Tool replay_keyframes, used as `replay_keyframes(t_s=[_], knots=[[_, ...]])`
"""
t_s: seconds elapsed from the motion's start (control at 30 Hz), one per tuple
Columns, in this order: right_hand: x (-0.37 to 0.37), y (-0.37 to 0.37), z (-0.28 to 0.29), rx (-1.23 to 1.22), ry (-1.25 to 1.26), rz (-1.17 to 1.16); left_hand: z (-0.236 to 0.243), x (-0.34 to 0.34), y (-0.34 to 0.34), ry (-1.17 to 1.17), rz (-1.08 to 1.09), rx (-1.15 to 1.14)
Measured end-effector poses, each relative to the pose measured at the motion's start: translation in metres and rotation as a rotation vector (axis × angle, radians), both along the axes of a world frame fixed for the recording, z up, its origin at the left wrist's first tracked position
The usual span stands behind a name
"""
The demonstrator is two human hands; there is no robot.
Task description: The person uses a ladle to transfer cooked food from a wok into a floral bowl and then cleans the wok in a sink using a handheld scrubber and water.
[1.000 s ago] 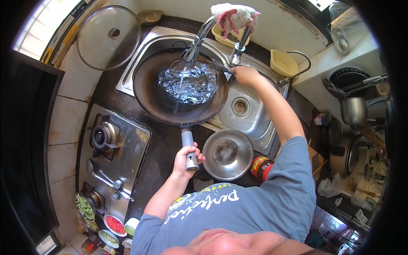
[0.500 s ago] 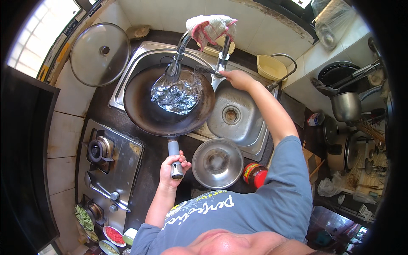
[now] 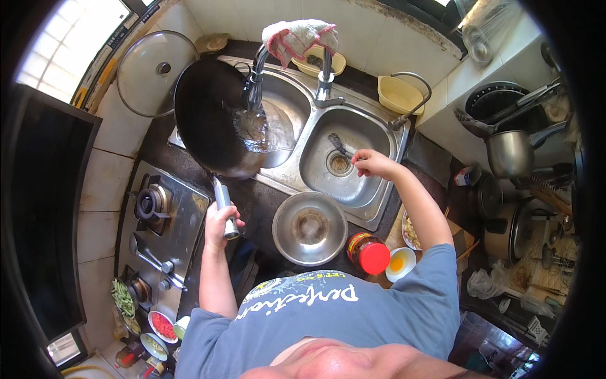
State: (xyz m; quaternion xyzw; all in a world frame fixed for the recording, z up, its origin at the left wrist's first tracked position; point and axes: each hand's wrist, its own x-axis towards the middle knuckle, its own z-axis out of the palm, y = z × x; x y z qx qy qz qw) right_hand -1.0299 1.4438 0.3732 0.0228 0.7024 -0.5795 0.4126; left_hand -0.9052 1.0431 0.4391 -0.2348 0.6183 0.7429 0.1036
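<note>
My left hand (image 3: pixel 223 224) is closed around the grey handle of a dark wok (image 3: pixel 211 120). Tipped steeply toward the right, the wok hangs over the left sink basin (image 3: pixel 287 101). Water (image 3: pixel 255 129) lies at its lowered rim and in the basin beside it, under the faucet (image 3: pixel 254 88). My right hand (image 3: pixel 375 164) is above the right basin (image 3: pixel 372 136), its fingers pinched at the end of a small dark brush (image 3: pixel 339 144). The brush's bristled end is close to the drain.
A steel bowl (image 3: pixel 309 252), a red-lidded jar (image 3: pixel 369 254) and a bowl with egg (image 3: pixel 400 262) stand along the near counter. Left are a gas stove (image 3: pixel 180 208) and a glass lid (image 3: pixel 148 76). Pots and utensils (image 3: pixel 508 155) crowd the right.
The wok has gone from nearly level to steeply tilted, and its handle has shifted left. My right hand and the brush have moved from beside the faucet down over the right basin.
</note>
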Motion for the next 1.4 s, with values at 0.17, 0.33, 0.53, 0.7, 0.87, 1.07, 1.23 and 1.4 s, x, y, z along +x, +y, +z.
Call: replay_keyframes(t_s=[0.17, 0.33, 0.53, 0.7, 0.87, 1.07, 1.23, 1.4], knots=[[0.011, 0.018, -0.003, -0.183, 0.012, -0.138, 0.020, 0.013, 0.003, 0.106, 0.039, -0.272], [0.012, 0.022, -0.015, -0.308, 0.110, -0.272, 0.017, 0.024, 0.019, 0.156, 0.085, -0.413], [0.005, 0.022, 0.006, -0.306, 0.273, -0.348, -0.004, 0.031, 0.033, 0.207, 0.113, -0.427], [-0.005, 0.018, 0.016, -0.321, 0.484, -0.429, -0.001, 0.037, 0.025, 0.211, 0.131, -0.431], [-0.013, 0.018, 0.027, -0.235, 0.651, -0.388, -0.006, 0.044, 0.022, 0.255, 0.142, -0.510], [-0.029, 0.009, 0.079, -0.348, 0.500, -0.417, -0.010, 0.047, 0.025, 0.259, 0.151, -0.604], [-0.085, 0.017, 0.158, -0.583, 0.640, -0.537, -0.011, 0.049, 0.032, 0.245, 0.138, -0.670], [-0.175, 0.054, 0.250, -0.347, 0.813, -0.676, -0.013, 0.043, 0.034, 0.234, 0.128, -0.564]])
